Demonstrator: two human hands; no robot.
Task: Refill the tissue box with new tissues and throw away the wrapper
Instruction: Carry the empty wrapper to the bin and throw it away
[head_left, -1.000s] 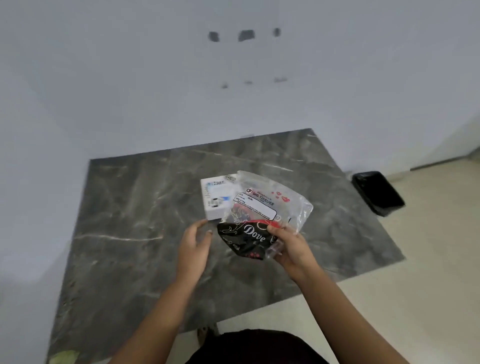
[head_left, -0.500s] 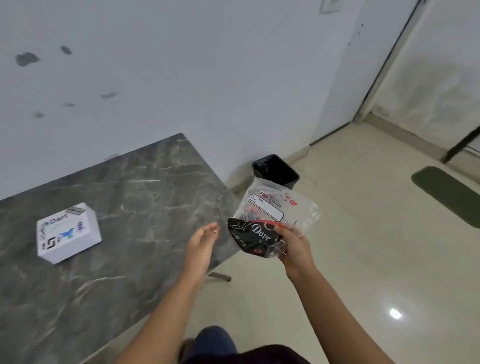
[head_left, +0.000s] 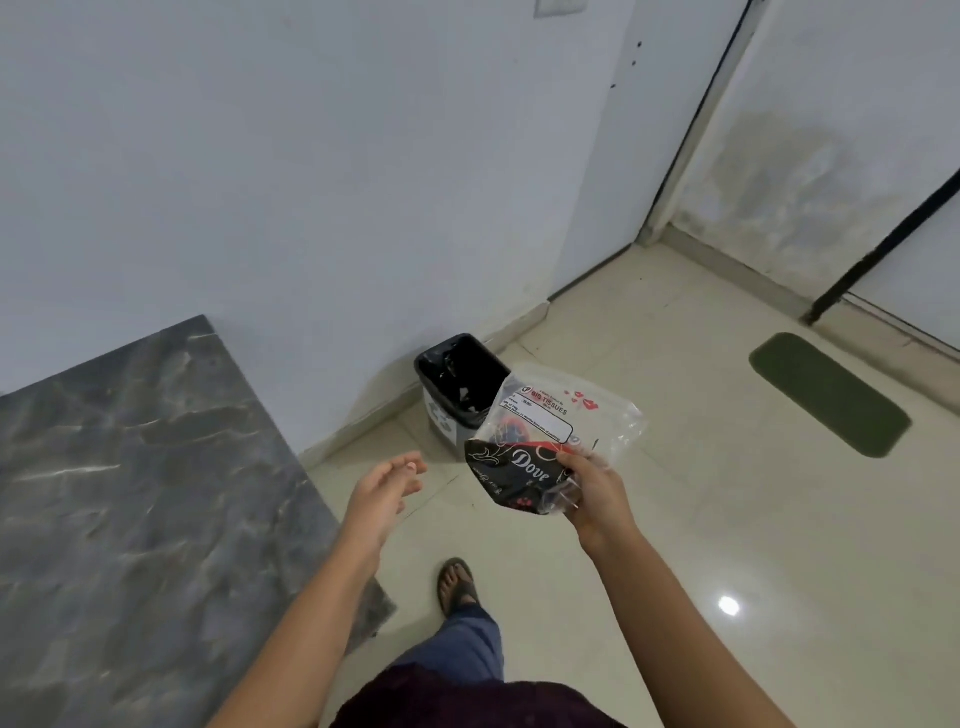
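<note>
Since the wrapper (head_left: 550, 441) is so light and floppy, it's probably best carried right over the bin (head_left: 460, 387) and let go low, otherwise it may drift onto the floor. Left of the bin, the marble surface (head_left: 130, 493) is cut off by the frame, so the tissue box can't be seen. Nearer the bin, the left hand (head_left: 384, 491) is held loosely open, with nothing in it. Just right of the bin, the wrapper is pinched by the right hand (head_left: 592, 493). What's inside the bin is hard to make out.
</note>
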